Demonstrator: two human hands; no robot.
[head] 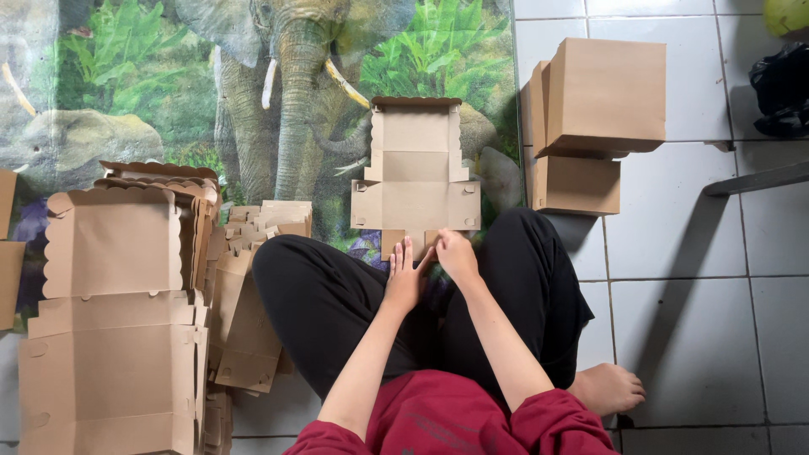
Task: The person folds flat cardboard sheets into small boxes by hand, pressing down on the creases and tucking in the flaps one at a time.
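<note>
on mat: flat box blank (415, 181) touching left hand (405, 278), flat; right hand (456, 254) grip pinching edge.

The flat box blank (415, 181) near the hands is plain light brown card with a darker brown scalloped top edge. The stacked blanks (114, 329) and the folded boxes (594, 105) share that brown. The mat (126, 76) shows grey elephants with cream tusks among bright green leaves (a little purple low down). The floor tiles (699, 337) are white with grey joints. The trousers (329, 303) are black and the sleeves (556, 421) dark red.
</note>
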